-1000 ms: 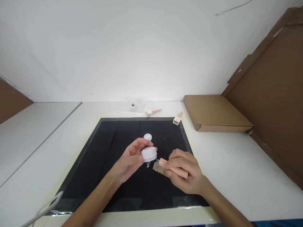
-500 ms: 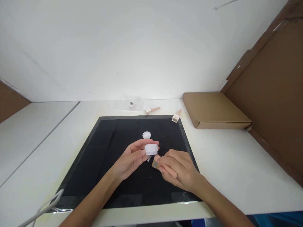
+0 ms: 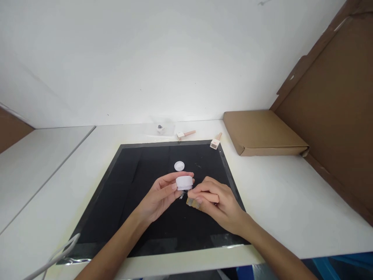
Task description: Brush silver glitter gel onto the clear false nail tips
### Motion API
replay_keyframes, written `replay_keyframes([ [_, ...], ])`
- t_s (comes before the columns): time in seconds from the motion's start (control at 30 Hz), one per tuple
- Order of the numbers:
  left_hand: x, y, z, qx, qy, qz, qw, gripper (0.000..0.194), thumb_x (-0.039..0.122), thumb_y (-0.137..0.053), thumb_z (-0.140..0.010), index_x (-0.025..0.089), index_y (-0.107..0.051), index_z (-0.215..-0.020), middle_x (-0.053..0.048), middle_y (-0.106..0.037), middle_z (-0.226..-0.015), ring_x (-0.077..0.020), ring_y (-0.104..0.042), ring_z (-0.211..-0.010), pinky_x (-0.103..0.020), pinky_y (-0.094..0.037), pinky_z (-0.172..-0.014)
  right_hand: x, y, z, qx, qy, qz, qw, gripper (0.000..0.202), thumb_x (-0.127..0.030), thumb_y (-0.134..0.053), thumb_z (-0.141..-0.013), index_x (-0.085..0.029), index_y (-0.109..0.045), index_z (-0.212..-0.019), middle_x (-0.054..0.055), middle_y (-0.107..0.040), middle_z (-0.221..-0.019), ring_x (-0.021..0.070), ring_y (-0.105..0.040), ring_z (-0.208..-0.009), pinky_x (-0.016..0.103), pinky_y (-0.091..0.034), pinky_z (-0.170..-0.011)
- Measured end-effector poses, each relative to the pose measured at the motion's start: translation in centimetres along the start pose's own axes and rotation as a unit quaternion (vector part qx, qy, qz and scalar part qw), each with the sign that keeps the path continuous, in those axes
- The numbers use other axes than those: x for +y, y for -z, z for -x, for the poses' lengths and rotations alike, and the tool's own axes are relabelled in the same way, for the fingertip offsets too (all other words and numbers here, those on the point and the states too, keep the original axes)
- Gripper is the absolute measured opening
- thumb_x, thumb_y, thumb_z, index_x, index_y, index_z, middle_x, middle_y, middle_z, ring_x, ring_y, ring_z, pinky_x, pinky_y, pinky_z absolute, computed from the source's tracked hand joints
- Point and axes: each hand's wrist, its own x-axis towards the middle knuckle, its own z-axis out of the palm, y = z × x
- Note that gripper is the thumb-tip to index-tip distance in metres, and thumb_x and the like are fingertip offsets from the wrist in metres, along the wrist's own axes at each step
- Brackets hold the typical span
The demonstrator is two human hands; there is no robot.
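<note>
Over the black mat, my left hand point(image 3: 160, 196) is closed around a small white jar point(image 3: 184, 182), tilted with its threaded rim downward. Just right of the jar, my right hand point(image 3: 217, 200) pinches a small yellowish-brown piece point(image 3: 192, 202), mostly covered by the fingers. A bit of shiny, crumpled material point(image 3: 182, 194) shows below the jar rim. Behind my left hand, a round white lid point(image 3: 179, 166) lies on the mat.
The black mat point(image 3: 151, 159) is taped to a white table point(image 3: 271, 194). Two pink-handled tools with white heads point(image 3: 181, 135) point(image 3: 215, 143) and a clear bag point(image 3: 166, 129) lie behind it. A flat cardboard box point(image 3: 265, 132) is at right; a white cable point(image 3: 58, 256) at lower left.
The fingers of my right hand have shifted on the yellowish-brown piece, closer under the jar. My left hand still holds the jar. The whole view has moved slightly.
</note>
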Motion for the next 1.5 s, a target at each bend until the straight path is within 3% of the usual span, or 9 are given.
replay_keyframes([
  [0.4,0.5,-0.5,0.1,-0.031,0.017,0.036,0.999,0.029,0.02,-0.067,-0.078,0.016,-0.07,-0.107,-0.01,-0.069,-0.115,-0.0198,-0.062,-0.105,-0.024,-0.046,-0.091,0.0,-0.3,-0.3,0.058,0.089,-0.009,0.994,0.017,-0.012,-0.051,-0.086,-0.023,-0.057,-0.098,-0.001,-0.061,-0.07,0.0137,-0.054,-0.06,0.024,-0.045,-0.053],
  [0.63,0.2,-0.5,0.0,-0.025,0.008,0.028,0.999,0.03,0.019,-0.067,-0.078,0.017,-0.07,-0.108,-0.009,-0.068,-0.116,-0.0187,-0.062,-0.105,-0.025,-0.046,-0.093,0.0,0.2,-0.2,0.037,0.052,-0.037,0.997,0.012,-0.018,-0.051,-0.09,-0.023,-0.058,-0.098,0.001,-0.063,-0.075,0.0148,-0.056,-0.065,0.026,-0.046,-0.056],
  [1.07,-0.3,-0.7,0.2,0.018,-0.009,0.034,0.999,0.03,0.019,-0.068,-0.078,0.017,-0.07,-0.108,-0.009,-0.068,-0.117,-0.0191,-0.061,-0.107,-0.024,-0.045,-0.093,0.1,0.2,-0.2,0.059,0.043,-0.029,0.997,0.011,-0.018,-0.052,-0.089,-0.022,-0.059,-0.096,0.002,-0.064,-0.075,0.014,-0.057,-0.062,0.025,-0.047,-0.054],
  [1.33,-0.5,-0.6,0.2,0.016,-0.013,0.034,0.999,0.03,0.02,-0.069,-0.077,0.018,-0.07,-0.107,-0.009,-0.068,-0.117,-0.0204,-0.061,-0.108,-0.025,-0.046,-0.093,0.3,0.2,0.0,0.029,0.012,-0.054,0.998,0.011,-0.019,-0.054,-0.089,-0.021,-0.06,-0.099,0.002,-0.064,-0.08,0.0129,-0.056,-0.068,0.024,-0.047,-0.06],
  [1.5,-0.5,-0.7,0.2,0.035,-0.018,0.043,0.998,0.029,0.018,-0.072,-0.074,0.019,-0.072,-0.103,-0.006,-0.067,-0.119,-0.0196,-0.061,-0.108,-0.023,-0.046,-0.093,0.2,0.0,0.1,0.053,-0.023,-0.059,0.997,0.01,-0.019,-0.054,-0.09,-0.02,-0.061,-0.096,0.001,-0.062,-0.077,0.0126,-0.057,-0.066,0.023,-0.046,-0.058],
])
